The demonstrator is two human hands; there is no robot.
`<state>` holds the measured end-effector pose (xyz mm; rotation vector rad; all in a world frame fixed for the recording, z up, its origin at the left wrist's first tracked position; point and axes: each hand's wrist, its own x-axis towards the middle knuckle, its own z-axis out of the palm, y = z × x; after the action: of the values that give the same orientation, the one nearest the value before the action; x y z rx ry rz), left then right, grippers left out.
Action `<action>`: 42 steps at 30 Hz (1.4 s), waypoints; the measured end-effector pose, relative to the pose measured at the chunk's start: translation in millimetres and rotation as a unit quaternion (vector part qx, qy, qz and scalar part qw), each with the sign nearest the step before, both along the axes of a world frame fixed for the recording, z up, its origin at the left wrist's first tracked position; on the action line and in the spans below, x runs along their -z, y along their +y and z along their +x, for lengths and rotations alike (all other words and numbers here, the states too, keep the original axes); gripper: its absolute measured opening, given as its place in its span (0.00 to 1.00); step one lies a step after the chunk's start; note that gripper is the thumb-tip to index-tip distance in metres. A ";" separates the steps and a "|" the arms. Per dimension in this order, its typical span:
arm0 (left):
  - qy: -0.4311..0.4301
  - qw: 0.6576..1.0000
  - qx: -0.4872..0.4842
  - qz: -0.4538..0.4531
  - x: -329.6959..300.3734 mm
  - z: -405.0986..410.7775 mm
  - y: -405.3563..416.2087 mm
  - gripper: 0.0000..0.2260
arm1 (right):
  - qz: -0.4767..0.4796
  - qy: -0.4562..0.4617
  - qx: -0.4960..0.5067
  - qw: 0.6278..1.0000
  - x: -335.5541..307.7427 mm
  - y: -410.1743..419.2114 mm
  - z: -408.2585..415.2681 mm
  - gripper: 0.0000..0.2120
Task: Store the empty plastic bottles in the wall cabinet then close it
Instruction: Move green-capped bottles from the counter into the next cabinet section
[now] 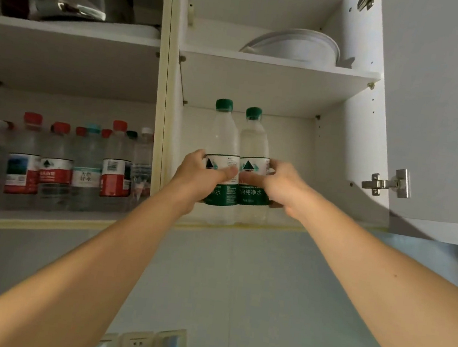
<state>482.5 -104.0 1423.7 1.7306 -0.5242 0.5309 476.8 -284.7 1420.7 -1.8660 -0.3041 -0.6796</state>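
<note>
Overhead, both hands [249, 184] around bottles [238, 157]

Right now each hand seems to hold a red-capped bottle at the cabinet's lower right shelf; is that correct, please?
Not quite: the caps are green, not red. The head view shows the left hand and right hand each holding a green-capped bottle at the lower right shelf.

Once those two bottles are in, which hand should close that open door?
Probably the right hand: the open door hangs on its side. The left hand would have to cross over.
</note>
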 end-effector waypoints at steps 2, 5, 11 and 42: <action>0.033 0.999 -0.011 0.001 -6.0 11.5 -4.8 0.19 | -0.007 0.022 0.007 1.000 -2.8 -1.9 12.8 0.20; 0.065 0.998 -0.023 -0.003 -9.7 32.4 -7.0 0.20 | -0.006 0.031 0.012 0.999 -0.3 -5.5 33.6 0.20; 0.068 0.996 -0.050 -0.011 -10.2 68.1 -11.4 0.18 | -0.021 0.063 -0.020 0.998 -6.0 -13.7 64.1 0.16; -0.235 0.950 -0.075 0.189 133.0 -44.2 38.1 0.13 | -0.239 -0.192 0.177 0.935 165.8 -1.3 -81.6 0.11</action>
<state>438.3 -65.9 1290.7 2.0224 -0.8792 1.0190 395.2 -286.0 1254.9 -2.2701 -0.4163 -1.3179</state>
